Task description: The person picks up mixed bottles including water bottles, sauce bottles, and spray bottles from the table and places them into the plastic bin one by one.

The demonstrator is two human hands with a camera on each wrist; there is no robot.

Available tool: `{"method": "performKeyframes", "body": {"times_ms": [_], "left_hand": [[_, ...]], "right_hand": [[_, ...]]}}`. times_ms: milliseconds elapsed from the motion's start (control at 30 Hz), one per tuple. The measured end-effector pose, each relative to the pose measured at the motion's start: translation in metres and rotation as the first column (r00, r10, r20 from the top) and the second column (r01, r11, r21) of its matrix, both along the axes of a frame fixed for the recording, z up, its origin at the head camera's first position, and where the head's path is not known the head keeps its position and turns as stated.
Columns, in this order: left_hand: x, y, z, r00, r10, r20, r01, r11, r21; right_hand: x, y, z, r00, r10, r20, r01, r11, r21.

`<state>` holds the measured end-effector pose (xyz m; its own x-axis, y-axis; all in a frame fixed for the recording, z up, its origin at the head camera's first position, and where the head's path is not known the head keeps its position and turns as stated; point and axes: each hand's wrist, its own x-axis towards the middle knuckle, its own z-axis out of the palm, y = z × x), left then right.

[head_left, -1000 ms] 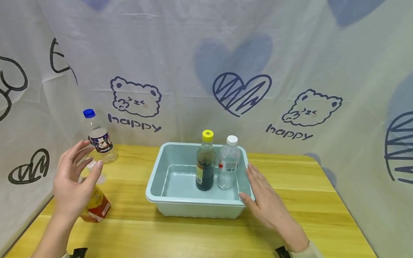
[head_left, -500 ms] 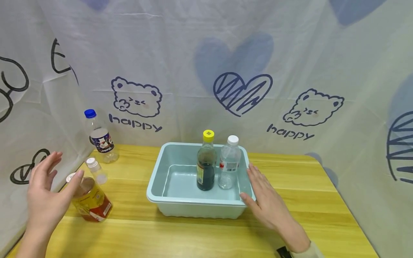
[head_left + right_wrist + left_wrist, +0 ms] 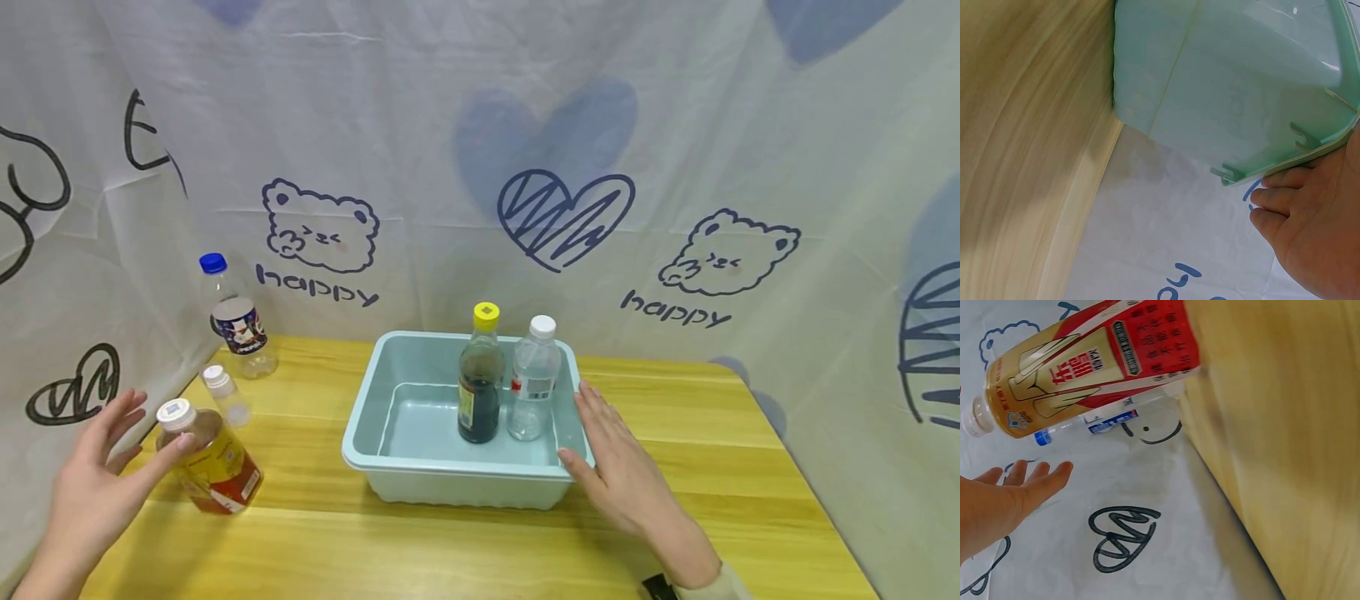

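Note:
My left hand hovers at the left side of a bottle with a yellow and red label and white cap. Its fingers are spread and hold nothing; the thumb overlaps the bottle's upper part in the head view. The left wrist view shows the labelled bottle above the fingers, with a gap between. My right hand rests with straight fingers along the right rim of a light blue plastic basin. A dark-liquid bottle with a yellow cap and a clear bottle with a white cap stand inside it.
Behind the labelled bottle stand a small clear bottle with a white cap and a Pepsi bottle with a blue cap. White printed cloth hangs behind and beside the wooden table.
My left hand has moved left and down from in front of the labelled bottle to its side, uncovering the bottle and the small one behind. The right hand has stayed on the rim.

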<state>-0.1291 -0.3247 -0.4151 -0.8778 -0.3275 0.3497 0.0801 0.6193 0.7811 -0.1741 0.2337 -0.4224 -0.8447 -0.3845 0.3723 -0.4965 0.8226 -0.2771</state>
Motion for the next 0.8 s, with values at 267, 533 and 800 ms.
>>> {"method": "performKeyframes", "body": {"times_ms": [267,533,800], "left_hand": [[0.001,-0.002,-0.008,0.994,-0.031,0.109,0.029,0.999,0.022],[-0.001,-0.003,-0.019,0.992,-0.060,0.114,0.058,0.998,0.019],[-0.002,-0.002,-0.023,0.990,-0.068,0.122,0.067,0.998,0.007]], "right_hand": [[0.000,-0.001,0.000,1.000,-0.007,0.008,0.007,1.000,0.008],[0.000,0.000,0.000,1.000,-0.008,0.006,0.008,1.000,0.002],[-0.001,0.000,-0.001,1.000,-0.011,0.011,0.011,1.000,0.002]]}}
